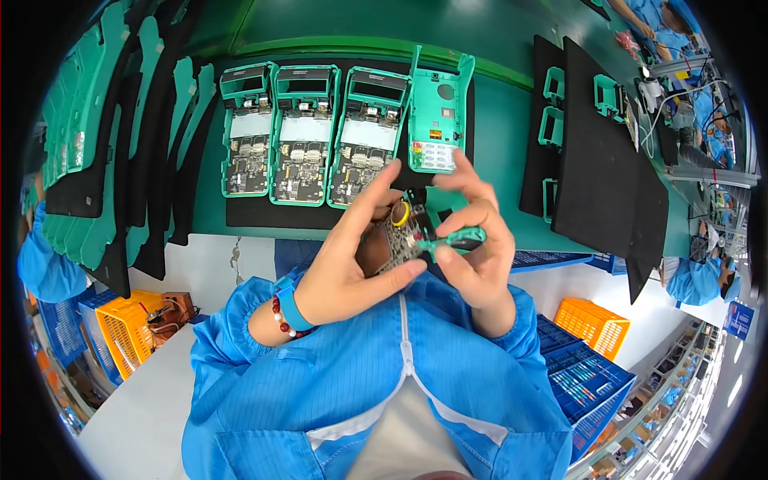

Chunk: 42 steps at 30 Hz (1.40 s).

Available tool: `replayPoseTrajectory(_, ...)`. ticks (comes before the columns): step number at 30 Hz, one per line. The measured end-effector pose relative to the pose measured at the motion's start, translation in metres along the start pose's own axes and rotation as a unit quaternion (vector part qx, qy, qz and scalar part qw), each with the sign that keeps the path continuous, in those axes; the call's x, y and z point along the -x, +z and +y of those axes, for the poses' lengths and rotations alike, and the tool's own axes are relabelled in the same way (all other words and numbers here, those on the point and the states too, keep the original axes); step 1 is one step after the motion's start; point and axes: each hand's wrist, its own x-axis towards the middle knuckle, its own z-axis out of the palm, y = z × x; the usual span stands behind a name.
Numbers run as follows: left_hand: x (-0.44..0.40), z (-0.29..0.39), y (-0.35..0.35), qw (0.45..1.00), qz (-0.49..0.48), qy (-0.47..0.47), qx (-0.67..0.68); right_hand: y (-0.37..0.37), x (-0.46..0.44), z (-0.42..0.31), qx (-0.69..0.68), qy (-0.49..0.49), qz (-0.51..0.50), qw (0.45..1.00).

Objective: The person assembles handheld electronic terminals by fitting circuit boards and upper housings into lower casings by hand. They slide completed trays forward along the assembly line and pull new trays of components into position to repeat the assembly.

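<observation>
My left hand holds a dark circuit board with a round yellow-rimmed part on it, tilted in front of my chest. Close against the board's right side, my right hand grips a small green tool between thumb and fingers, its tip at the board. Behind my hands, three green housings with boards inside stand in a row: a left one, a middle one and a right one. An open green shell with a white keypad lies to their right.
Stacked black mats with green shells stand at the left. More black mats with small green frames lie at the right. Orange crates and blue trays sit low at the sides. Other people in blue are at the far edges.
</observation>
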Motion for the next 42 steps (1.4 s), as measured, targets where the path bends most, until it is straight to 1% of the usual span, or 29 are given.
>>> replayPoseTrajectory(1,0.0,0.002,-0.002,0.998,0.002,0.023,-0.063,0.001,-0.001,-0.003,0.004,0.004,0.011,1.0)
replayPoseTrajectory(2,0.0,0.004,-0.005,0.991,0.004,0.045,-0.125,0.008,0.0,-0.007,-0.039,0.024,0.036,0.998)
replayPoseTrajectory(3,0.001,0.006,-0.007,0.98,0.006,0.064,-0.187,0.005,0.002,-0.007,-0.039,0.059,0.011,0.997)
replayPoseTrajectory(4,0.001,0.006,-0.009,0.963,-0.002,0.105,-0.248,0.002,0.003,-0.007,-0.038,0.093,-0.014,0.995)
replayPoseTrajectory(7,0.005,0.003,-0.013,0.933,0.001,0.16,-0.321,-0.006,0.009,-0.014,-0.081,0.21,-0.069,0.972)
replayPoseTrajectory(8,0.007,-0.003,-0.009,0.93,0.036,0.173,-0.322,-0.007,0.009,-0.009,-0.054,0.141,-0.079,0.985)
replayPoseTrajectory(11,0.007,0.007,-0.015,0.867,0.056,0.229,-0.439,0.0,0.01,-0.007,-0.085,0.079,-0.049,0.992)
replayPoseTrajectory(12,0.005,0.003,-0.016,0.843,0.056,0.269,-0.462,0.001,0.012,-0.003,-0.082,0.045,-0.039,0.995)
replayPoseTrajectory(15,0.013,-0.008,-0.017,0.8,0.068,0.338,-0.492,0.001,0.014,0.009,-0.08,-0.057,-0.074,0.992)
replayPoseTrajectory(17,0.016,-0.013,-0.017,0.795,0.071,0.347,-0.492,0.0,0.017,0.005,-0.076,-0.055,-0.076,0.993)
replayPoseTrajectory(19,0.012,-0.004,-0.019,0.83,0.044,0.323,-0.453,-0.005,0.015,-0.001,0.013,-0.058,-0.069,0.996)
replayPoseTrajectory(20,0.008,0.003,-0.019,0.906,0.022,0.231,-0.353,-0.008,0.015,-0.003,0.071,-0.093,-0.054,0.992)
replayPoseTrajectory(21,0.003,0.01,-0.017,0.96,0.0,0.133,-0.244,-0.013,0.012,-0.01,0.127,-0.128,-0.056,0.982)
replayPoseTrajectory(22,-0.003,0.007,-0.018,0.98,-0.037,0.105,-0.165,-0.017,0.01,-0.017,0.182,-0.163,-0.054,0.968)
replayPoseTrajectory(23,-0.004,0.003,-0.017,0.994,-0.093,0.031,-0.046,-0.024,0.009,-0.023,0.236,-0.163,-0.055,0.956)
replayPoseTrajectory(24,-0.007,-0.007,-0.013,0.988,-0.139,-0.015,0.07,-0.033,0.006,-0.032,0.265,-0.142,-0.085,0.95)
replayPoseTrajectory(25,-0.015,-0.012,-0.013,0.981,-0.176,0.0,0.088,-0.038,0.001,-0.04,0.293,-0.122,-0.115,0.941)
replayPoseTrajectory(26,-0.024,-0.017,-0.013,0.971,-0.213,0.014,0.107,-0.039,-0.003,-0.044,0.274,-0.106,-0.07,0.953)
replayPoseTrajectory(27,-0.03,-0.025,-0.003,0.981,-0.164,0.068,0.08,-0.046,-0.01,-0.049,0.302,-0.108,-0.048,0.946)
replayPoseTrajectory(28,-0.035,-0.021,0.004,0.98,-0.108,0.101,-0.129,-0.057,-0.012,-0.055,0.326,-0.08,-0.021,0.942)
replayPoseTrajectory(29,-0.039,-0.016,0.006,0.93,-0.038,0.125,-0.344,-0.065,-0.016,-0.058,0.329,-0.072,0.011,0.941)
replayPoseTrajectory(30,-0.043,-0.025,0.011,0.891,0.027,0.172,-0.418,-0.071,-0.02,-0.058,0.326,-0.062,0.045,0.942)
replayPoseTrajectory(32,-0.049,-0.05,0.012,0.791,0.085,0.214,-0.567,-0.083,-0.028,-0.055,0.307,-0.039,0.109,0.945)
replayPoseTrajectory(34,-0.047,-0.064,0.01,0.754,0.087,0.224,-0.612,-0.088,-0.038,-0.051,0.279,-0.013,0.158,0.947)
replayPoseTrajectory(37,-0.032,-0.074,0.006,0.806,0.05,0.264,-0.527,-0.088,-0.049,-0.046,0.259,0.017,0.171,0.951)
replayPoseTrajectory(39,-0.017,-0.072,0.003,0.806,0.043,0.289,-0.514,-0.083,-0.059,-0.046,0.352,-0.017,0.113,0.929)
replayPoseTrajectory(41,-0.006,-0.078,-0.002,0.812,0.007,0.281,-0.512,-0.071,-0.07,-0.048,0.413,-0.04,0.067,0.907)
replayPoseTrajectory(42,-0.002,-0.077,-0.001,0.818,0.024,0.282,-0.5,-0.064,-0.075,-0.049,0.435,-0.051,0.043,0.898)
